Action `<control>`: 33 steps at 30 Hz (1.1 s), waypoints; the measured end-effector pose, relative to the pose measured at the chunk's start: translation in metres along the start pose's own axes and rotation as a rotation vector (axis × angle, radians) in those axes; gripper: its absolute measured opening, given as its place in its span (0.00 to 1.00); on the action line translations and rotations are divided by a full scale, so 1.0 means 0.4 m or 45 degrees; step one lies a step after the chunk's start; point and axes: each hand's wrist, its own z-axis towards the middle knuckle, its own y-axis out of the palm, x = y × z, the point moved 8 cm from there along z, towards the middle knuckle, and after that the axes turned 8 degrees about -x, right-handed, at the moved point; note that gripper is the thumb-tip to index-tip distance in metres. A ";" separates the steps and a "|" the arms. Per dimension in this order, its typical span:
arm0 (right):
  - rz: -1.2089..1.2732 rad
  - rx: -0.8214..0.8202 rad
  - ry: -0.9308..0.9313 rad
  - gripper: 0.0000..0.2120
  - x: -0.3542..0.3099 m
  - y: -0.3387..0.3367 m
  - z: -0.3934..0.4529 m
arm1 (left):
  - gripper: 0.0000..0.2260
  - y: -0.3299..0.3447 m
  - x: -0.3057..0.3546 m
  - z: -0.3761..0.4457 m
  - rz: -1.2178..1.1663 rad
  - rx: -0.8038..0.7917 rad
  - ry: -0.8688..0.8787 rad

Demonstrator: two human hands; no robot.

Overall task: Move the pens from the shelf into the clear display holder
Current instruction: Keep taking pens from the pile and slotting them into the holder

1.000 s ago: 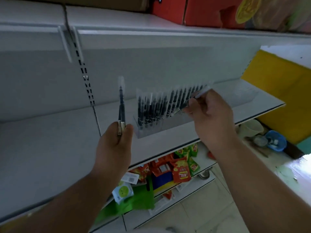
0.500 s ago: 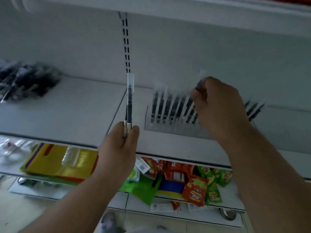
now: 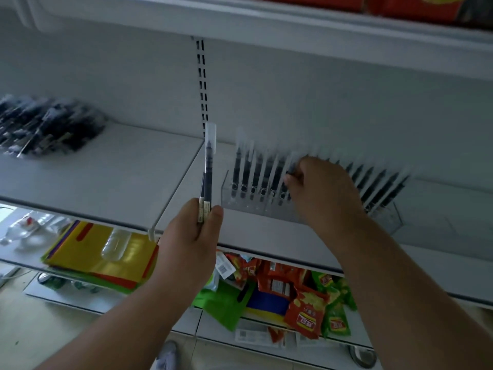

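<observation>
— What's around?
— White metal shelving [image 3: 112, 166] with a pale back panel [image 3: 320, 97] and a slotted upright [image 3: 202, 84]. Red boxes [image 3: 400, 4] sit on the tier above.
— And lower down?
— Snack packets [image 3: 304, 313] and yellow folders [image 3: 90, 252] on the lower tier, over a beige tiled floor [image 3: 34, 332]. The light is dim and flat.

The left hand [image 3: 190, 236] is up, fingers curled round thin black pens with clear caps [image 3: 207, 177]. The right hand [image 3: 324, 193] reaches further, fingers pinching one black pen [image 3: 292, 168].
</observation>
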 end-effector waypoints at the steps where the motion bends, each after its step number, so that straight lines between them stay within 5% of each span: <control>1: -0.003 -0.016 0.032 0.14 0.007 0.014 0.000 | 0.14 0.001 0.004 0.001 -0.007 -0.007 0.006; 7: 0.406 0.245 0.004 0.16 -0.001 -0.043 -0.055 | 0.14 0.012 0.029 0.016 0.008 -0.068 0.086; 13: 0.746 0.104 -0.192 0.11 -0.116 -0.051 -0.083 | 0.16 0.076 0.064 0.021 0.155 -0.257 0.346; 17: 0.828 0.109 -0.124 0.08 -0.098 -0.043 -0.085 | 0.18 0.093 0.064 0.013 0.134 -0.284 0.400; 20: 0.968 0.299 -0.015 0.08 -0.035 -0.075 -0.094 | 0.16 0.082 0.037 0.019 -0.001 -0.220 0.345; 25: 0.684 0.557 0.041 0.07 0.054 -0.139 -0.099 | 0.16 0.079 0.007 0.011 -0.151 -0.161 0.286; 33: 0.408 0.415 -0.017 0.09 0.051 -0.078 -0.059 | 0.16 0.081 0.009 -0.004 -0.179 -0.168 0.305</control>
